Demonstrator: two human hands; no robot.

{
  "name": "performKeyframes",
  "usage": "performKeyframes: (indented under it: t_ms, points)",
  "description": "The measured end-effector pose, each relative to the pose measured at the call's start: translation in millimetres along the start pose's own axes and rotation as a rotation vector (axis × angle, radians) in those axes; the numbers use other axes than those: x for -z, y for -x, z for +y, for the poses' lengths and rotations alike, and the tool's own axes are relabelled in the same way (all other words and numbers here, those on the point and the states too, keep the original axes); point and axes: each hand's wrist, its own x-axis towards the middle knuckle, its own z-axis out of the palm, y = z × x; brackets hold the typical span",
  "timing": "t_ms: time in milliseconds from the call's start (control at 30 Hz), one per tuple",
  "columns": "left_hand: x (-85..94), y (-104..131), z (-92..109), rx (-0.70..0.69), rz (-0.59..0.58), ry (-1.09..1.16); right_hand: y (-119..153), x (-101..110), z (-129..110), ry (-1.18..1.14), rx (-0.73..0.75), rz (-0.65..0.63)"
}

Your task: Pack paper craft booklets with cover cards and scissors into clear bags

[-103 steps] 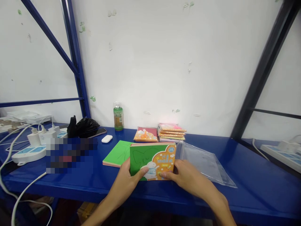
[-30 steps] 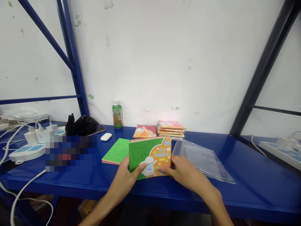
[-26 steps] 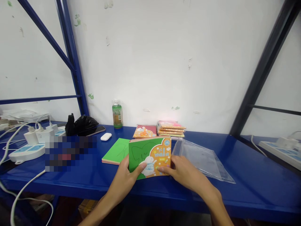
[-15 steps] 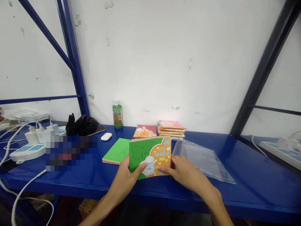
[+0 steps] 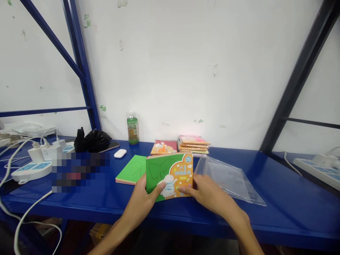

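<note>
A children's paper booklet, green with an elephant outline and an orange panel with a white animal in a striped top, is held upright over the table's front part. My left hand grips its lower left side, thumb across the front. On the right edge my right hand is closed, its thumb also pressed on the front; the fingers behind are hidden. Partly behind the booklet lies a stack of green-topped sheets. Clear plastic sleeves lie flat beyond my right hand.
At the back are a red and orange booklet and a pile of packaged booklets. A green bottle, white earbud case, phone and black plastic bag stand left. White power strips with cables occupy the far left.
Both hands keep the same hold on the booklet, which has barely moved. A bit of a person's hand at the far left edge is gone from view.
</note>
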Motion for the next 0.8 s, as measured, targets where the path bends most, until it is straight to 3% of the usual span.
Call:
performKeyframes:
  t_ms: [800]
  points:
    - [-1.0, -1.7, -2.7, 0.007, -0.019, 0.001, -1.2, -0.7, 2.7, -0.027, 0.021, -0.005]
